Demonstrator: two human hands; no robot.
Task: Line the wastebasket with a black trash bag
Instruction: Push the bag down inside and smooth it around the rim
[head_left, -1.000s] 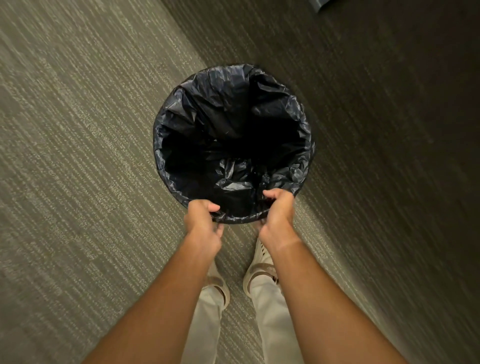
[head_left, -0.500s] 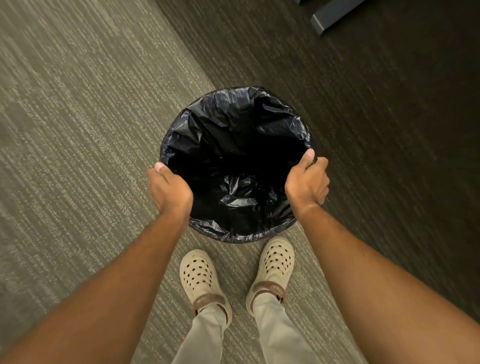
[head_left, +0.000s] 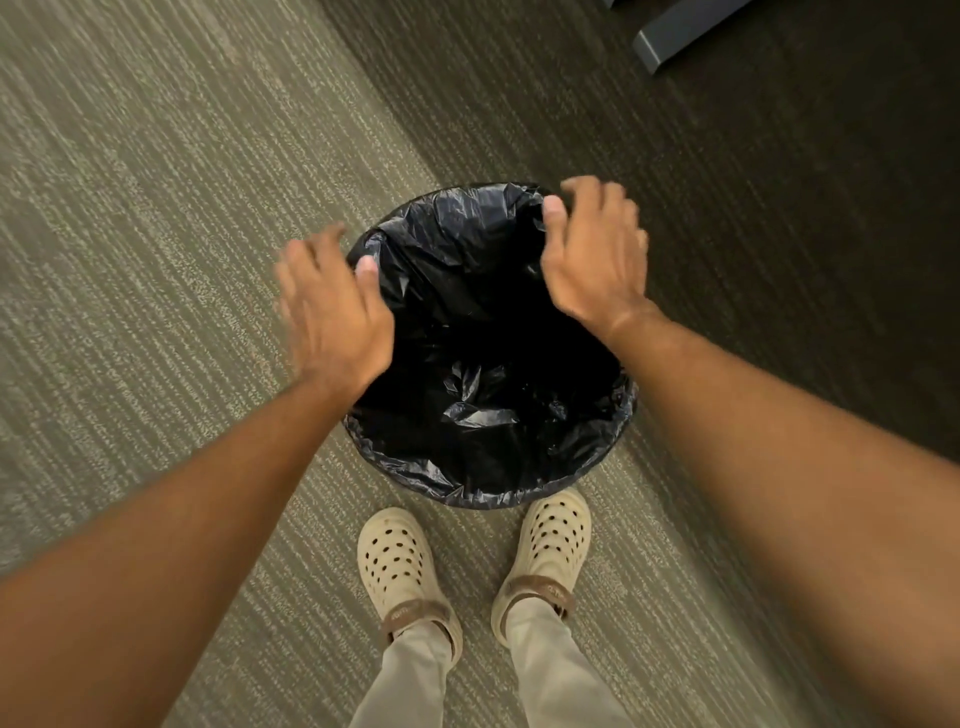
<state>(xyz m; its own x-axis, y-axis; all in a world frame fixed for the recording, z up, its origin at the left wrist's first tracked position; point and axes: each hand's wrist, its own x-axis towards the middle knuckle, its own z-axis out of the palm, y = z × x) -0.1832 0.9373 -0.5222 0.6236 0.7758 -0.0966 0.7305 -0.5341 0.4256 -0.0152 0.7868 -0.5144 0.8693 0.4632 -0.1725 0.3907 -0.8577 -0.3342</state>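
Observation:
A round wastebasket stands on the carpet, fully covered by a black trash bag (head_left: 483, 405) that hangs inside it and folds over the rim (head_left: 467, 496). My left hand (head_left: 332, 306) hovers over the far left of the rim, blurred, fingers spread, thumb close to the plastic. My right hand (head_left: 597, 254) is over the far right of the rim with fingers curved and apart. Neither hand grips the bag. The basket's own wall is hidden by the bag.
My two feet in cream perforated clogs (head_left: 400, 566) stand just in front of the basket. Light striped carpet lies to the left, darker carpet to the right. A grey furniture foot (head_left: 680, 36) sits at the top right.
Both hands let go of the bag's rim at the sides and moved toward its far edge, now open above it. The view shifted a little.

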